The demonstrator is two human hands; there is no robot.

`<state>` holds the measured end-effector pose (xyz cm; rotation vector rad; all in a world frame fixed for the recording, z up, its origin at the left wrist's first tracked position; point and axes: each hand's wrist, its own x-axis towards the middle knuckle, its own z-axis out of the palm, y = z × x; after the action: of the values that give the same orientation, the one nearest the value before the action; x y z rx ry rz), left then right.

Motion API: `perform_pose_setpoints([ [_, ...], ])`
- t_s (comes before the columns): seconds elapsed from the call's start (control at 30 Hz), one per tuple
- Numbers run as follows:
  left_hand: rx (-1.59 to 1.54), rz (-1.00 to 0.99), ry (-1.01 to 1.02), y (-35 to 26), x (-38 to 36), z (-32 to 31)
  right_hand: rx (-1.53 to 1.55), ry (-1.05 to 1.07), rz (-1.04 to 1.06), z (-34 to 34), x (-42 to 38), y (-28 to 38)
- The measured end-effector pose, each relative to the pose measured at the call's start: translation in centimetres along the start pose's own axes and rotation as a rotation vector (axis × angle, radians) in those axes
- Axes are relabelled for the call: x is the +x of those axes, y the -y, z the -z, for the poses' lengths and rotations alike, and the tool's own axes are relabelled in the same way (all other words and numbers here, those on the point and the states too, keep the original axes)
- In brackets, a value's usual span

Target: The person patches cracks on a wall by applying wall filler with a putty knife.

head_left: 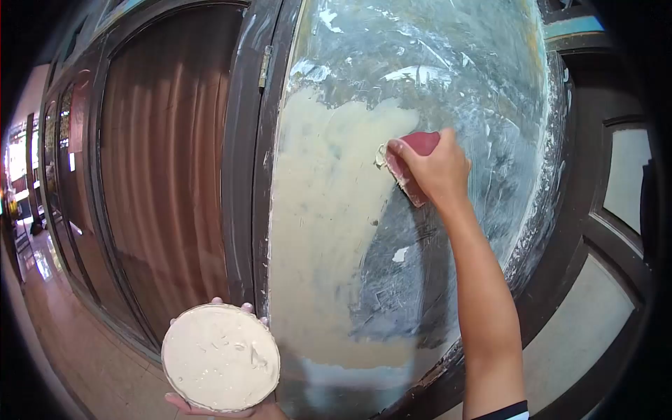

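Observation:
My right hand [442, 168] is closed around a dark red putty spreader [423, 143], pressed against the wall. Cream putty clings to the spreader's left edge, where it meets the coated area. A smooth layer of cream putty [322, 189] covers the left part of the wall panel, while its right and upper parts show rough grey surface [388, 294] with white smears. Low on the left, my left hand [262, 411] supports a round tub of cream putty [220, 357] from beneath, fingertips showing around its rim. The tub's sides are mostly hidden.
Left of the panel stands a dark-framed glass door [241, 175] with a brown curtain [164, 168] behind it and a metal hinge [264, 66]. A dark wooden frame with pale panels [588, 329] is on the right. Tiled floor [84, 329] shows at lower left.

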<state>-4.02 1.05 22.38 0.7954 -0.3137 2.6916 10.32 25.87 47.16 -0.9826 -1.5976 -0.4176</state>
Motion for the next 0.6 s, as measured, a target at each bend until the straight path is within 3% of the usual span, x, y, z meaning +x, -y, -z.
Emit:
perform_pose_setpoints([
  [0.1,0.106,-0.027,0.108,-1.2,0.4,0.9,0.203,-0.004,-0.122,0.2,0.2,-0.1],
  [0.2,0.064,-0.044,0.076,-2.0,0.7,-0.2,0.082,-0.025,0.007,-0.7,-0.8,-0.3],
  [0.23,0.085,-0.057,0.16,-2.6,1.1,0.1,-0.034,-0.035,0.105,-0.8,-0.9,-0.4],
  [0.3,0.107,-0.105,0.234,-3.3,1.3,0.3,-0.022,-0.009,0.106,0.4,0.2,-0.9],
  [0.37,0.102,-0.134,0.187,-3.9,1.1,0.4,0.146,-0.072,-0.111,1.4,1.5,-1.8],
  [0.43,0.101,-0.158,0.126,-4.4,0.8,0.4,0.217,-0.1,-0.122,0.5,1.4,-2.2],
  [0.53,0.096,-0.152,0.089,-4.1,0.2,-0.8,-0.013,-0.004,0.139,-0.5,-1.0,-1.5],
  [0.6,0.09,-0.169,0.073,-3.5,-0.2,-1.2,-0.036,-0.031,0.173,-0.5,-0.7,-1.6],
])
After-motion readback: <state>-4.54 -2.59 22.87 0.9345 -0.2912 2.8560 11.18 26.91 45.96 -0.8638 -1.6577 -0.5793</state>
